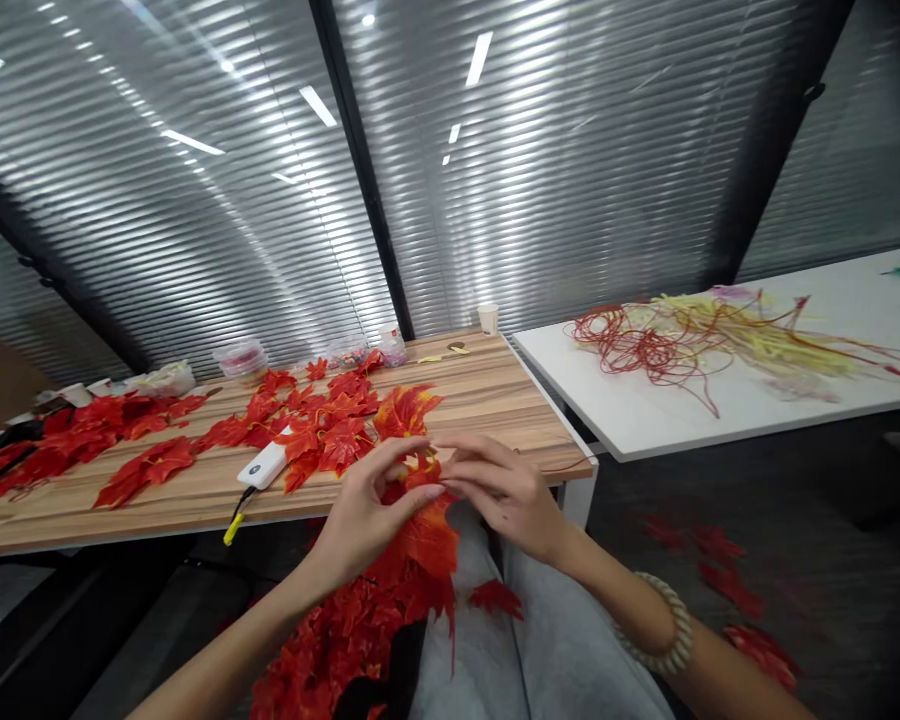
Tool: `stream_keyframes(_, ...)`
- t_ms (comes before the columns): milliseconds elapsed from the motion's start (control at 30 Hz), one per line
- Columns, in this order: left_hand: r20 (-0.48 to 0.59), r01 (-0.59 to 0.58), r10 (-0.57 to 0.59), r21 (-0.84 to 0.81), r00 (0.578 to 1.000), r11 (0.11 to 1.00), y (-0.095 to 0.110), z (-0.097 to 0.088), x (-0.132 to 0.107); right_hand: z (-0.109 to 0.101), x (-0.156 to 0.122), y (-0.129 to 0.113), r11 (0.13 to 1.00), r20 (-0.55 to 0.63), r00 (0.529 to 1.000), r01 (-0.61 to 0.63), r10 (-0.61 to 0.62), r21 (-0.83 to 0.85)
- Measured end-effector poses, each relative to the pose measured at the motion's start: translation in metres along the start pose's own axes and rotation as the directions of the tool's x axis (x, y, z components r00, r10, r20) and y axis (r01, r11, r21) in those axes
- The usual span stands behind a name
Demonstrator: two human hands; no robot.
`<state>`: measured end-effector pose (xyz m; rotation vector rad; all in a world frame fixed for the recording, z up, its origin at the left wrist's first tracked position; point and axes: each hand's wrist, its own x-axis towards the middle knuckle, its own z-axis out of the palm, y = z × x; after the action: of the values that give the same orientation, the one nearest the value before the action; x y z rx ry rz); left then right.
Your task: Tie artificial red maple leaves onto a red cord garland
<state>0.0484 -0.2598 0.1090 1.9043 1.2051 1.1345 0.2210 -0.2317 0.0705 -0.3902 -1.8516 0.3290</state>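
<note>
I watched through the head view as both hands met near the middle of the frame, over the near edge of the wood-grain table (510,420). The red leaf (429,535) hung just below the fingers, in the lower middle, its stem end hidden among them. The left hand (375,505) was curled, thumb and forefinger pinching around the top of that leaf, where a bit of yellow showed. The right hand (506,492) came in from the other side with its fingertips bunched close to the left thumb; I could not tell what, if anything, was gripped between them.

To my judgement, the fine work called for a firm left pinch right beside the stem end, leaving the right fingertips free for small moves. Pressing on the stem rather than the blade looked the safer way to avoid creases. Keeping the fingertips slightly parted would have given me a better view of the join.

An orange-tipped leaf (405,408) stood just above the fingers and could easily have snagged. The heap of red leaves (322,640) filled the lower middle, crowding the hanging leaf, so I judged a little lift would help keep them from tangling.
</note>
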Motion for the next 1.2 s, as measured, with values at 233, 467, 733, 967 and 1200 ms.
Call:
stream_keyframes(233,-0.175,0.145,-0.216,-0.345,0.961,0.927,0.014,-0.007,0.012,-0.02,0.002,-0.005,0.956,-0.075,0.955,-0.279,0.286,0.088)
stream_keyframes(467,0.012,0.133,-0.222,-0.833,0.975,0.538,0.014,0.01,0.013,-0.025,0.012,-0.022,0.921,-0.042,0.922,-0.38,0.384,0.091)
stream_keyframes(733,0.049,0.109,-0.254,-0.968,0.966,0.228,0.017,0.03,0.007,-0.02,0.028,-0.035,0.934,-0.067,0.943,-0.312,0.327,0.172)
stream_keyframes(967,0.048,0.139,-0.211,-0.885,0.976,0.444,0.003,0.046,0.002,-0.014,0.033,-0.04,0.965,-0.168,0.951,-0.248,0.259,0.083)
stream_keyframes(1200,-0.156,-0.017,-0.134,-0.712,0.979,0.702,0.012,0.044,0.0,-0.02,0.034,-0.041,0.987,-0.096,0.984,-0.157,0.152,-0.038)
